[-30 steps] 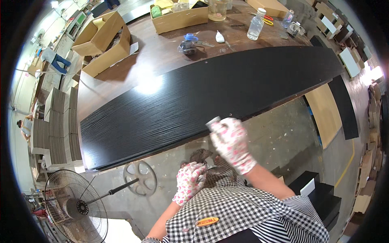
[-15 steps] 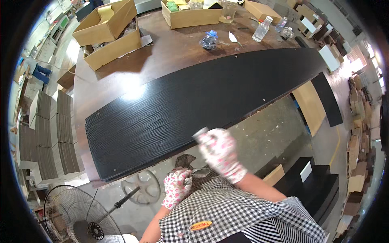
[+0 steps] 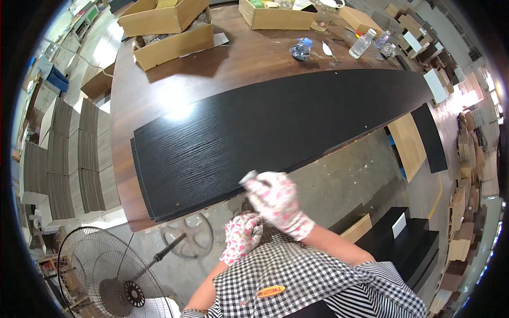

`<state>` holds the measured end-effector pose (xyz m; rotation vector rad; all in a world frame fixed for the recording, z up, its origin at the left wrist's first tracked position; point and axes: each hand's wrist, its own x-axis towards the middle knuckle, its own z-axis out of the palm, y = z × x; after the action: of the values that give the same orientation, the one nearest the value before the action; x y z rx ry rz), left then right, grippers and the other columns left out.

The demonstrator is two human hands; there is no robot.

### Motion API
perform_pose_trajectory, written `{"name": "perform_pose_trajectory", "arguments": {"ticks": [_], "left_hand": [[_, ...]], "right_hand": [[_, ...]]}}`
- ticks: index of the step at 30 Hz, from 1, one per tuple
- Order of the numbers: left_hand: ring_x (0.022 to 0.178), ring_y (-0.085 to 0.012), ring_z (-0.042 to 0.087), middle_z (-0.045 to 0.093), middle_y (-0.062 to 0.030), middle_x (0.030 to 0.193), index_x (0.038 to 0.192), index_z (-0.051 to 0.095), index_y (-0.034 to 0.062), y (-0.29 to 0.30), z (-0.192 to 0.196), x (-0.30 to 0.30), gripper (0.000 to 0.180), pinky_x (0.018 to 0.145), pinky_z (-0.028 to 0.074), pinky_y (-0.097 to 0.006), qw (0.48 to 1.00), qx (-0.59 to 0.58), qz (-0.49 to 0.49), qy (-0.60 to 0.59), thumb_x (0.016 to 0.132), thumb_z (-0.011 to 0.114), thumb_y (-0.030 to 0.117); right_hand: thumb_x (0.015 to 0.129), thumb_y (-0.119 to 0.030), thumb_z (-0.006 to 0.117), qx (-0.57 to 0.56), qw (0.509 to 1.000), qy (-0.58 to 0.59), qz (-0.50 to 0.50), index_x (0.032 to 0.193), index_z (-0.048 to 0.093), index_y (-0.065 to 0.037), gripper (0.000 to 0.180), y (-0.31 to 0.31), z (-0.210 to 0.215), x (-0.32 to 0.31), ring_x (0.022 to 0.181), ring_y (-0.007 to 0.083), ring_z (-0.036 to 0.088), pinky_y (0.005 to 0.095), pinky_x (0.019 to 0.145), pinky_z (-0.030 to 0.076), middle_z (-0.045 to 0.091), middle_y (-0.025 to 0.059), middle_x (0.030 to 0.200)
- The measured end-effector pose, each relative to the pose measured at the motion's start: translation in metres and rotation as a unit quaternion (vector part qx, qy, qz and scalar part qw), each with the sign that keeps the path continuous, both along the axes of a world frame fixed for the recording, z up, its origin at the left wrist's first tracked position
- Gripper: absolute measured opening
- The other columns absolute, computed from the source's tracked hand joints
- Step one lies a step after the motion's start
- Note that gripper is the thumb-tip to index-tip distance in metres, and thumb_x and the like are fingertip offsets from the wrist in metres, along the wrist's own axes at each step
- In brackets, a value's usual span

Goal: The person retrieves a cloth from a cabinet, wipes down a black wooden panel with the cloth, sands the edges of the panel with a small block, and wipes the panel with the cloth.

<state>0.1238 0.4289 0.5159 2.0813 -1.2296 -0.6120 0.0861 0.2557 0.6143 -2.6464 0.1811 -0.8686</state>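
Note:
A long black wood-grain board (image 3: 297, 122) lies across the brown table, and the edge of another shows under its left end. Above the board's near edge, my right hand (image 3: 275, 201), in a white glove with pink spots, pinches a small flat grey piece (image 3: 248, 178). That piece is blurred, so its kind is unclear. My left hand (image 3: 243, 236), gloved alike, is closed in front of the apron, just below the board's edge. A sliver of a dark crumpled rag (image 3: 246, 205) shows above its fingers; the rest is hidden.
Cardboard boxes (image 3: 172, 53) and plastic bottles (image 3: 362, 43) stand along the table's far side. A floor fan (image 3: 114, 275) is at the lower left. Stacked grey panels (image 3: 58, 159) stand at left, and black boards (image 3: 405, 249) at the lower right.
The view has shifted, so the table and board appear farther right. My right hand has come left, nearer my left hand, still pinching the grey piece. The rag is now mostly covered.

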Motion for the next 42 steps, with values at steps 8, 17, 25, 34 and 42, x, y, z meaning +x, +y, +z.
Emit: {"name": "perform_pose_trajectory", "arguments": {"ticks": [8,17,25,34,42], "left_hand": [[0.096,-0.0282,0.065,0.07,-0.0088,0.1,0.098,0.071,0.0096,0.024,0.003,0.004,0.022,0.081,0.052,-0.041,0.992,-0.076,0.083,-0.049,0.077,0.067,0.013],[0.1,-0.0316,0.063,0.066,-0.0136,0.106,0.112,0.064,0.0101,0.063,-0.017,-0.008,0.046,0.085,0.051,-0.044,0.964,-0.06,0.254,0.039,0.072,0.074,0.03],[0.11,-0.0305,0.06,0.064,-0.0117,0.116,0.117,0.063,0.0097,0.107,-0.048,-0.015,0.05,0.093,0.048,-0.044,0.966,0.042,0.256,0.013,0.074,0.073,0.032],[0.094,-0.0279,0.065,0.069,-0.0071,0.099,0.1,0.071,0.0117,0.086,0.0,0.022,0.023,0.079,0.052,-0.042,0.98,-0.072,0.173,-0.068,0.077,0.067,0.016],[0.101,-0.0259,0.064,0.069,-0.0055,0.104,0.098,0.071,0.0114,0.08,-0.006,0.026,0.022,0.082,0.052,-0.042,0.981,-0.101,0.154,-0.065,0.077,0.069,0.018]], "right_hand": [[0.073,-0.008,0.074,0.024,0.999,-0.007,-0.043,0.104,0.069,-0.01,0.031,-0.004,-0.011,-0.006,0.086,0.0277,0.058,0.0403,0.074,0.049,0.061,0.0098,0.095],[0.071,-0.014,0.072,0.007,0.987,0.033,0.158,0.107,0.069,-0.014,0.036,0.113,-0.013,0.088,0.081,0.0245,0.057,0.0385,0.066,0.047,0.058,0.0059,0.093],[0.077,-0.014,0.063,0.006,0.974,0.021,0.224,0.107,0.066,-0.012,0.03,0.168,-0.009,0.133,0.075,0.0226,0.057,0.0379,0.06,0.049,0.059,0.0043,0.085],[0.073,-0.007,0.076,-0.018,0.997,0.026,0.068,0.102,0.066,-0.014,0.031,0.046,0.005,0.031,0.085,0.025,0.062,0.0378,0.075,0.051,0.063,0.0072,0.096],[0.069,-0.008,0.077,-0.005,0.971,0.028,0.237,0.105,0.067,-0.016,0.037,0.062,0.037,0.071,0.086,0.0251,0.062,0.0389,0.075,0.051,0.065,0.007,0.1]]}}
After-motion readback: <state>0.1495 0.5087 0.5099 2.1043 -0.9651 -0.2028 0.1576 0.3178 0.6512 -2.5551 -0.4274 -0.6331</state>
